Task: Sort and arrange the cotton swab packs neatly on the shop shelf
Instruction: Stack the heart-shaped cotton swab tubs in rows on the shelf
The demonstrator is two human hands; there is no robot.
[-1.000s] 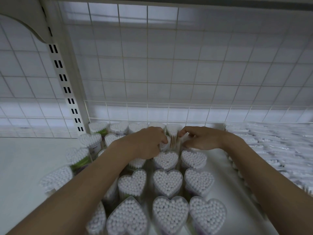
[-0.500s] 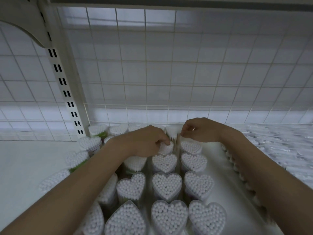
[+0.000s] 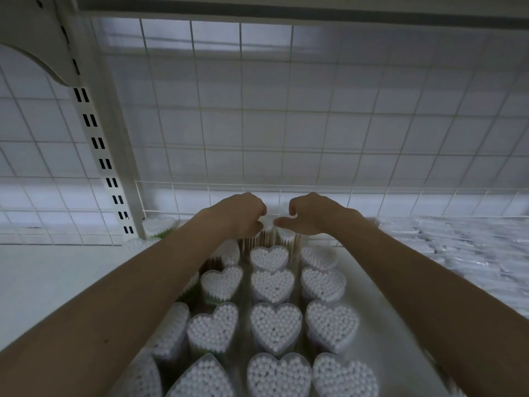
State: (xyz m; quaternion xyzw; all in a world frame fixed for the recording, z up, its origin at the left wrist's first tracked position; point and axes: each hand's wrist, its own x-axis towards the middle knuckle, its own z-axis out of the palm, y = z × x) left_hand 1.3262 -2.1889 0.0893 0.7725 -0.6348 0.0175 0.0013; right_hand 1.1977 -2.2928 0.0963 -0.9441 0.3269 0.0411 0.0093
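Pinching a back-row cotton swab pack [image 3: 268, 222] between them, left hand [image 3: 243, 214] and right hand [image 3: 307, 214] each keep a curled grip on it — a jerk could, I judge, topple the heart-shaped packs [image 3: 272, 282] crowded just below.

White everywhere you look — your heart-shaped packs [image 3: 275, 328] show clear plastic walls and tops dotted with tightly packed white swab tips, a neat pebbled pattern on each. Between the far rows, tan wooden sticks [image 3: 259, 239] show through the clear sides. Over on your left, the round packs [image 3: 158, 225] carry a green band under their white tops. The shelf [image 3: 43, 276] is plain white; the back grid [image 3: 286, 116] is white wire in a square pattern over a pale grey panel. The upright post [image 3: 100, 156] is white with paired black slots — a ladder pattern. At your right, the bagged packs [image 3: 458, 247] read silvery white, glossy.
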